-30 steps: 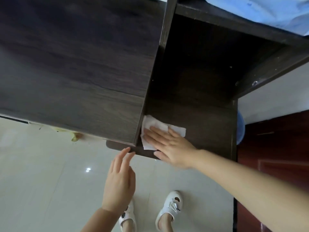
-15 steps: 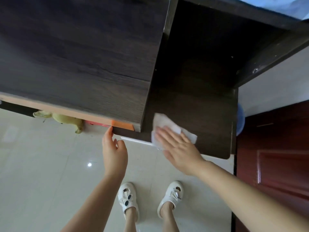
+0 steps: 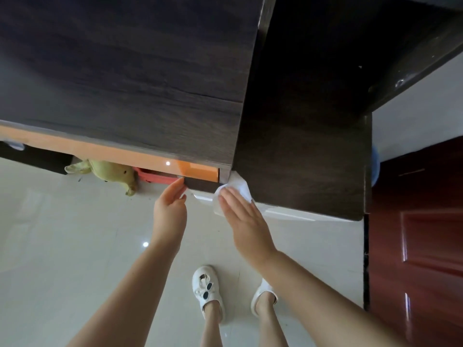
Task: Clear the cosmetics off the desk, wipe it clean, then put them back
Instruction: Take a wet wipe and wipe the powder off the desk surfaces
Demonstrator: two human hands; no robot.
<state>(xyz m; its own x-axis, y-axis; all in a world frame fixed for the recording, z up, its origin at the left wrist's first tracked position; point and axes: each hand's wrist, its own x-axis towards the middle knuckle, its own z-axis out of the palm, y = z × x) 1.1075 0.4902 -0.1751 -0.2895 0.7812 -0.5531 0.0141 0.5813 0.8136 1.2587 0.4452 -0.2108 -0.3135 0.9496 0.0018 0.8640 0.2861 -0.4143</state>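
Observation:
A dark wood desk fills the upper view, with a raised left section (image 3: pixel 125 83) and a lower right surface (image 3: pixel 305 159). A white wipe (image 3: pixel 238 185) lies at the front left corner of the lower surface, half over the edge. My right hand (image 3: pixel 240 216) lies flat on the wipe, fingers straight. My left hand (image 3: pixel 170 209) is open just below the desk's front edge, its fingertips touching the underside near the orange trim (image 3: pixel 198 170). No cosmetics are in view.
A yellow-green plush toy (image 3: pixel 105 171) and a red basket (image 3: pixel 155 177) lie on the pale tiled floor under the desk. A red-brown door (image 3: pixel 426 246) stands at the right. My feet in white shoes (image 3: pixel 206 289) are below.
My right hand has slid the wipe toward the front left corner, so it now hangs over the edge. My left hand rose to the desk's front edge. The view tilted down.

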